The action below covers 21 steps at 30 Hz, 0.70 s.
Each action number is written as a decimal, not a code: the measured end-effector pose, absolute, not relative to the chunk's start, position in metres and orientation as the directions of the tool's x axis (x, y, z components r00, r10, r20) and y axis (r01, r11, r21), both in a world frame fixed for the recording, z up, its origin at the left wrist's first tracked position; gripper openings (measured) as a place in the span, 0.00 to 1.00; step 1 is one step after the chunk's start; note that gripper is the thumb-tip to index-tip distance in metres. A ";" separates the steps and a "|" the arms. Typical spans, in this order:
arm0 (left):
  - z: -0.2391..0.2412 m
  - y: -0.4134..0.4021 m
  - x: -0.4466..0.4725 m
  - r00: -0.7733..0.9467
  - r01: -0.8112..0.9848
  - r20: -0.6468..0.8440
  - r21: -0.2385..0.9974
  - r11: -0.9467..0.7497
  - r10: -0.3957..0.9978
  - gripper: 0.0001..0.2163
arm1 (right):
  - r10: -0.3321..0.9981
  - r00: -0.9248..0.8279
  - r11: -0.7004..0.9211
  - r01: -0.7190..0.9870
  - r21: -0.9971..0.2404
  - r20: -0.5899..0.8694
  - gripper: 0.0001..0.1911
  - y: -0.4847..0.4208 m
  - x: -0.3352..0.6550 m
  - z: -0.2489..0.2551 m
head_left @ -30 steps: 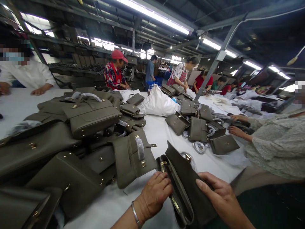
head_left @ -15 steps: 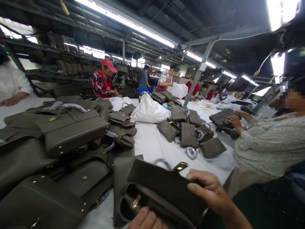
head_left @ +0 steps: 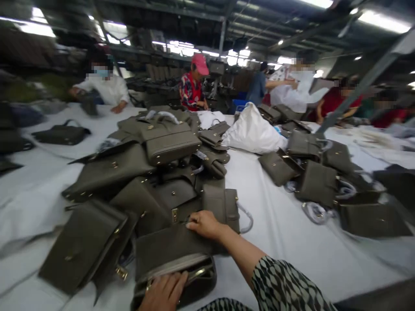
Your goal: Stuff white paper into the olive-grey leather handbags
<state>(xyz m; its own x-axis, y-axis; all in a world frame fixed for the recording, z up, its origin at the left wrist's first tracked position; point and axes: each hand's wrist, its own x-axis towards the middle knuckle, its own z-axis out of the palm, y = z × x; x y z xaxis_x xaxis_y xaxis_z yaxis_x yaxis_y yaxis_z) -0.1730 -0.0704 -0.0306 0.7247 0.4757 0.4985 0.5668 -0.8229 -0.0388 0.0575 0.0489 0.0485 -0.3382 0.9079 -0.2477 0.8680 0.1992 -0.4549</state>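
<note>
A: Nearest the camera, what do the hands hold?

B: The left hand (head_left: pixel 164 293) grips the open zipped mouth of an olive handbag (head_left: pixel 175 263) lying on the white table (head_left: pixel 292 242). The right hand (head_left: pixel 202 223) rests flat on that handbag's upper side, fingers loosely spread, closed on nothing.

A: And just beyond the handbag?

B: A heap of matching bags (head_left: pixel 152 172) rises directly behind it and touches it. To the handbag's right, well apart, a second cluster of bags (head_left: pixel 317 181) lies scattered.

A: Farther still?

B: A white sack (head_left: pixel 253 134) sits behind the heap. Beyond it stand a person in a red cap (head_left: pixel 194 86) and a masked person in white (head_left: pixel 103 88).
</note>
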 end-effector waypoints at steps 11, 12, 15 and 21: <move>-0.024 -0.125 -0.192 0.319 0.774 0.568 0.306 -0.554 0.759 0.17 | 0.743 -0.663 0.546 0.681 -0.488 -0.092 0.16 0.007 -0.005 0.044; -0.024 -0.128 -0.196 0.299 0.773 0.556 0.336 -0.538 0.776 0.16 | 0.668 -0.739 0.589 0.597 -0.545 -0.088 0.18 0.002 -0.010 0.041; -0.020 -0.135 -0.206 0.296 0.739 0.513 0.411 -0.534 0.806 0.10 | 0.521 -0.848 0.666 0.475 -0.575 -0.097 0.23 -0.007 -0.025 0.033; 0.012 -0.125 -0.212 0.197 0.740 0.435 0.522 -0.424 0.879 0.06 | 0.387 -0.916 0.786 0.387 -0.482 -0.103 0.12 0.000 -0.042 0.040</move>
